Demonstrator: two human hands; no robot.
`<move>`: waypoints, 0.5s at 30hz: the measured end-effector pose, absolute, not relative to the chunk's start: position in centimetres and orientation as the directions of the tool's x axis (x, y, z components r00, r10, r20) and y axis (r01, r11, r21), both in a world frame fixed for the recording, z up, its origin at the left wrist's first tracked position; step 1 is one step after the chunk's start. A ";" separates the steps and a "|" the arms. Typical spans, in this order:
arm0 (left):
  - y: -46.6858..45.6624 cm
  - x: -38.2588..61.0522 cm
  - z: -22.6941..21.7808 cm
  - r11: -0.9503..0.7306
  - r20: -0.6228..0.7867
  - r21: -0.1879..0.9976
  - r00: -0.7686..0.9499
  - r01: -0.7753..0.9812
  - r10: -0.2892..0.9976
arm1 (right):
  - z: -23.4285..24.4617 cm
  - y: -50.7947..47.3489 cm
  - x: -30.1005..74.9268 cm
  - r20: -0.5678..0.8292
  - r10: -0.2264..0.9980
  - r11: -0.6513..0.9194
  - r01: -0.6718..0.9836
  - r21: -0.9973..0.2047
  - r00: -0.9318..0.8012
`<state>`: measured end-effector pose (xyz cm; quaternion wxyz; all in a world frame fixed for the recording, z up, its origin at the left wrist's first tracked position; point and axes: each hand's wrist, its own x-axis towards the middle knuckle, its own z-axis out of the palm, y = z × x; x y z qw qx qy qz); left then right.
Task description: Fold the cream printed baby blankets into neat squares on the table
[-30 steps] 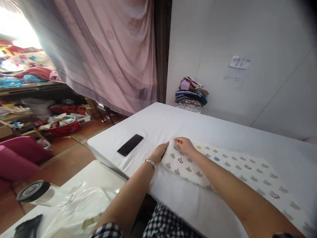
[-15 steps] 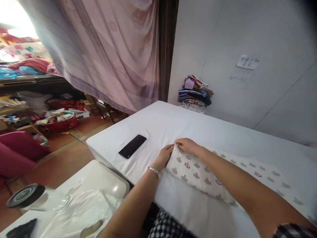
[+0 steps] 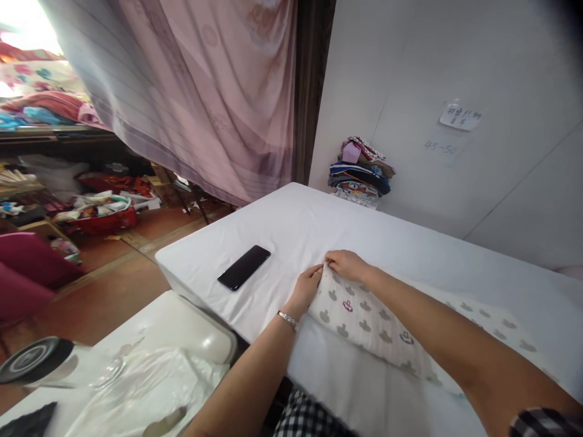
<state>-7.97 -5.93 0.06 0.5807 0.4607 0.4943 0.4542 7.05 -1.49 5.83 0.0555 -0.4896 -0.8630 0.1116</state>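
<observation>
A white cloth printed with grey and red shapes lies folded lengthwise on the white-covered table. My left hand, with a silver bracelet at the wrist, pinches the cloth's near left end. My right hand grips the same end from the far side, fingers closed on the fabric edge. That end of the cloth is lifted slightly off the table between both hands.
A black phone lies on the table left of my hands. A stack of folded fabrics sits at the table's far edge by the wall. A pink curtain hangs behind. A white machine top with clear plastic is at lower left.
Both hands have gathered the cloth's left end and raised it; the cloth now looks narrower and bunched, where it lay flat a second ago.
</observation>
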 end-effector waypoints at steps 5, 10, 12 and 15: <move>-5.8 -8.1 -0.1 0.124 -0.113 0.988 0.115 -0.093 0.987 | 5.9 -1.2 6.8 -0.088 0.860 0.473 0.849 -0.238 -0.503; -5.6 -8.1 -0.6 0.190 -0.178 0.977 0.112 -0.101 0.978 | 6.4 -1.4 6.9 -0.089 0.875 0.450 0.866 -0.218 -0.476; -5.6 -8.1 -0.6 0.204 -0.194 0.975 0.110 -0.090 0.975 | 6.5 -1.8 7.3 -0.072 0.873 0.457 0.861 -0.225 -0.482; -5.7 -8.1 -0.4 0.225 -0.215 0.972 0.123 -0.072 0.969 | 6.5 -2.4 8.1 -0.040 0.856 0.490 0.833 -0.256 -0.516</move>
